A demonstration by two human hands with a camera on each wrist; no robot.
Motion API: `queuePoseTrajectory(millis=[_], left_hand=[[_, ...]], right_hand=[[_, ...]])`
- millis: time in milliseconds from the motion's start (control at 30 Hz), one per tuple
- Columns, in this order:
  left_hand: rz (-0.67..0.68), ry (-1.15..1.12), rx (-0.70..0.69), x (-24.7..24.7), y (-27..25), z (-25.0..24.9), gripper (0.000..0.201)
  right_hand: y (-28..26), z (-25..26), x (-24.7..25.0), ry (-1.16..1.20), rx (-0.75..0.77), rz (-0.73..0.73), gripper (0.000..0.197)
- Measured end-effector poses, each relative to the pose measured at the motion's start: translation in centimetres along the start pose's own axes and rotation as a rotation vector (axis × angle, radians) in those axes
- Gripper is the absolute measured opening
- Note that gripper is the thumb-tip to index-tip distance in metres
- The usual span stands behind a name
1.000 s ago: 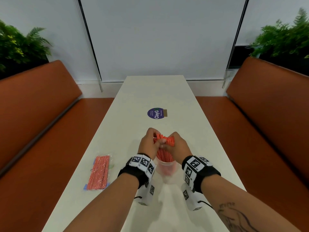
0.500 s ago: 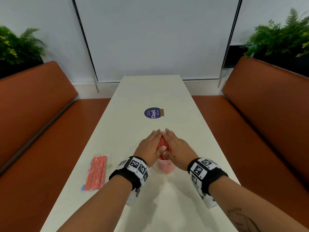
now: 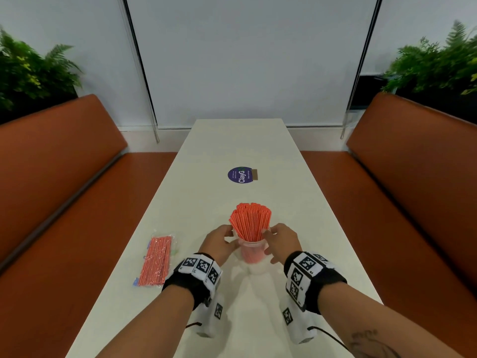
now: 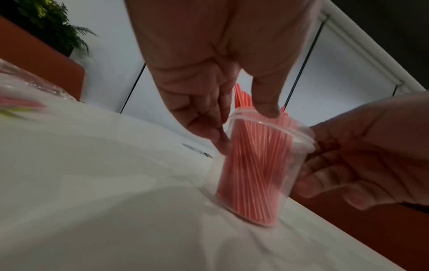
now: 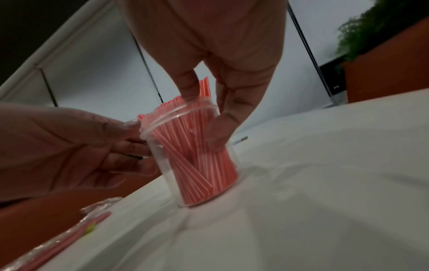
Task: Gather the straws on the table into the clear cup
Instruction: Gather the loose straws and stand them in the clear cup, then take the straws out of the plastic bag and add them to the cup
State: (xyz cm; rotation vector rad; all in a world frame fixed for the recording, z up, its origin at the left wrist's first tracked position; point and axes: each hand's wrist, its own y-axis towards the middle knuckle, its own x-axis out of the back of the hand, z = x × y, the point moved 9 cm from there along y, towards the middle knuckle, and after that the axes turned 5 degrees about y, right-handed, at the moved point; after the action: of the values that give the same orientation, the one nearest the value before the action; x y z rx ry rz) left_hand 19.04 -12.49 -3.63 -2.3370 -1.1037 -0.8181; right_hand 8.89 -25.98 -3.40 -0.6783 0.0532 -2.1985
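A clear cup (image 3: 251, 251) stands upright on the white table (image 3: 258, 143), packed with orange-red straws (image 3: 250, 223) that fan out above its rim. My left hand (image 3: 224, 239) holds the cup from the left, thumb on the rim and fingers down its side, as the left wrist view shows on the cup (image 4: 255, 165). My right hand (image 3: 271, 239) holds it from the right. In the right wrist view its thumb is at the rim and its fingers wrap the far side of the cup (image 5: 192, 165). Both wrist views are blurred.
A sealed clear packet of more orange straws (image 3: 156, 260) lies on the table to the left of my left wrist. A round purple sticker (image 3: 241, 176) sits farther up the table. Orange benches (image 3: 64, 177) flank the table on both sides.
A second ago both hands gripped the straw tops. Half a second ago both hands lay flat over them. Now both have dropped to the cup's sides and the straws stand uncovered.
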Motion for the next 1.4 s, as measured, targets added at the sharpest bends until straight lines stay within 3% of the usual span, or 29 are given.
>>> queuePoseTrajectory(millis=[233,367,467,533,667,767,867,933,1000,1067,1133,1200,1267,1300,1400], left_hand=[[0.093,-0.152,0.04,0.6,-0.7,1.8,0.045],[-0.106,-0.209,0.089,5.8,-1.5,3.2,0.032],[-0.342,-0.131,0.204,11.1,-2.6,5.9,0.019],[-0.412,-0.007,0.316,13.6,-3.6,8.2,0.027],[-0.283,0.102,0.485,14.2,-4.9,12.6,0.044],[-0.151,0.131,0.545,13.1,-5.4,15.4,0.049],[-0.074,0.101,0.557,12.2,-5.2,17.2,0.049],[-0.062,0.027,0.542,11.8,-4.8,18.0,0.044],[-0.034,-0.015,0.514,11.3,-4.7,18.0,0.025],[-0.004,-0.037,0.494,10.7,-4.8,18.1,0.018],[0.008,-0.04,0.485,10.2,-5.1,18.2,0.021],[0.026,-0.076,0.478,9.9,-5.5,17.9,0.021],[0.065,-0.181,0.452,9.2,-5.9,17.3,0.027],[0.078,-0.232,0.423,9.1,-6.2,16.4,0.02],[0.049,-0.294,0.277,9.1,-6.6,13.0,0.006]], right_hand=[[-1.7,0.3,0.0,-0.031,0.04,-0.118,0.046],[-4.5,4.4,0.6,-0.036,0.287,-0.228,0.024],[-5.4,7.0,-3.4,-0.092,0.401,-0.083,0.013],[-5.1,7.3,-7.2,-0.079,0.324,0.088,0.015],[-5.2,5.5,-14.9,-0.017,-0.071,0.487,0.029],[-4.9,5.0,-17.9,0.012,-0.183,0.51,0.05],[-4.6,4.8,-20.0,0.006,-0.212,0.495,0.054],[-4.6,5.2,-21.1,-0.015,-0.191,0.475,0.035],[-4.1,5.4,-21.7,-0.091,-0.133,0.418,0.011],[-3.8,5.3,-22.3,-0.146,-0.088,0.395,0.031],[-3.9,5.1,-22.6,-0.198,-0.057,0.4,0.038],[-4.3,4.9,-22.5,-0.256,-0.022,0.411,0.036],[-4.7,5.2,-21.5,-0.281,0.046,0.398,0.022],[-5.0,5.5,-20.6,-0.257,0.079,0.381,0.014],[-5.8,6.1,-17.8,-0.185,0.171,0.364,0.025]])
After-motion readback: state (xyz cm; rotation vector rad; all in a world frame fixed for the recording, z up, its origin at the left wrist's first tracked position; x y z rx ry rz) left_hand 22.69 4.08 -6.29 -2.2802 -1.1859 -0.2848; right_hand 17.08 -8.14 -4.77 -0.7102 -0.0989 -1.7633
